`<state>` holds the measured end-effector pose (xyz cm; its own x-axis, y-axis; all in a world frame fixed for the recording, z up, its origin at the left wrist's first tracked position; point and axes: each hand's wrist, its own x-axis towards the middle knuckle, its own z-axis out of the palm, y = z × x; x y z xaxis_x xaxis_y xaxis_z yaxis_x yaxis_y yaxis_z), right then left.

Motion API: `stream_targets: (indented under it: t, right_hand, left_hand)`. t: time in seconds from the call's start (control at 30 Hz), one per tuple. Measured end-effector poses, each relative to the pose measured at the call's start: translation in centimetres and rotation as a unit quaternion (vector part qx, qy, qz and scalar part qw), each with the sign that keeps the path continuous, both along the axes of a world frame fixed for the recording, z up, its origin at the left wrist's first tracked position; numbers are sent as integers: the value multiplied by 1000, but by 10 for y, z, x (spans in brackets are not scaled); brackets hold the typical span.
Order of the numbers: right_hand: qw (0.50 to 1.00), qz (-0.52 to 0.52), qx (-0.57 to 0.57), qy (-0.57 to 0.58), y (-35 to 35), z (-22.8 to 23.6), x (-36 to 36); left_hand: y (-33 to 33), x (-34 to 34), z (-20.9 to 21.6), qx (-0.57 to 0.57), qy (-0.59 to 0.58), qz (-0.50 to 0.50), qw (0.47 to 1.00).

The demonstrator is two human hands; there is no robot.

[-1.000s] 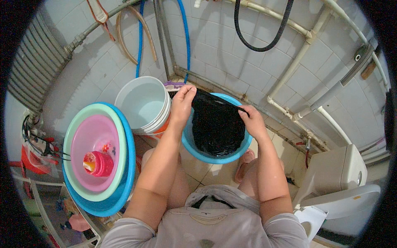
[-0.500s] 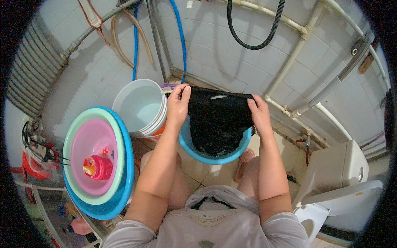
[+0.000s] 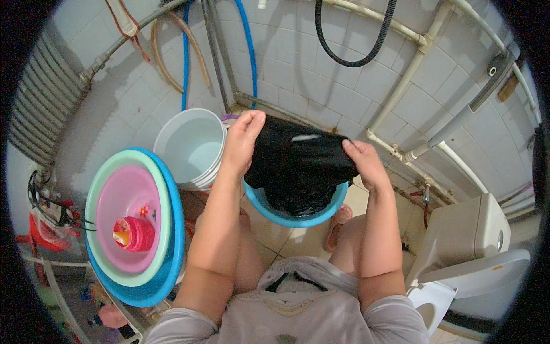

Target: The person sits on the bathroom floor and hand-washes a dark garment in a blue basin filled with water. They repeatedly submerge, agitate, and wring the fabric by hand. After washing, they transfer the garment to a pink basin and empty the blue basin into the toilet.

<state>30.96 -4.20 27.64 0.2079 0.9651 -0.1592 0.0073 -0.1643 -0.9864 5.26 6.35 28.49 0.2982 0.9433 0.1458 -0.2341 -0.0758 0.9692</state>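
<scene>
A wet-looking black garment (image 3: 298,157) is stretched between my two hands, with a small white patch near its upper edge. Its upper-left corner is pinched in my left hand (image 3: 243,137), and my right hand (image 3: 365,160) grips the opposite corner, a little lower. The garment's lower part hangs bunched into a blue basin (image 3: 269,213) on the floor between my feet. Most of the basin's inside is hidden by the black cloth. What kind of garment it is, I cannot tell.
Left of my arm stand white buckets (image 3: 189,140), stacked, with water-like contents. Nested pink, mint and blue basins (image 3: 123,189) hold a red jar (image 3: 134,234). On the right is a toilet (image 3: 458,246) with its lid raised. Pipes (image 3: 401,92) and a black hose (image 3: 355,63) run along the tiled wall.
My left hand has risen slightly and moved left, while my right hand has dropped a little and shifted right. The garment's top edge now slopes more and is pulled wider.
</scene>
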Motion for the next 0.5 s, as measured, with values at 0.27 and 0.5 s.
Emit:
stream_targets:
  t: [0.27, 0.5]
  right_hand:
    - [952, -145, 72, -260, 42, -105, -13]
    - [714, 242, -130, -644, 19, -165, -78]
  left_hand:
    - [16, 27, -70, 136, 333, 85, 929]
    - [-3, 28, -62, 163, 312, 80, 932]
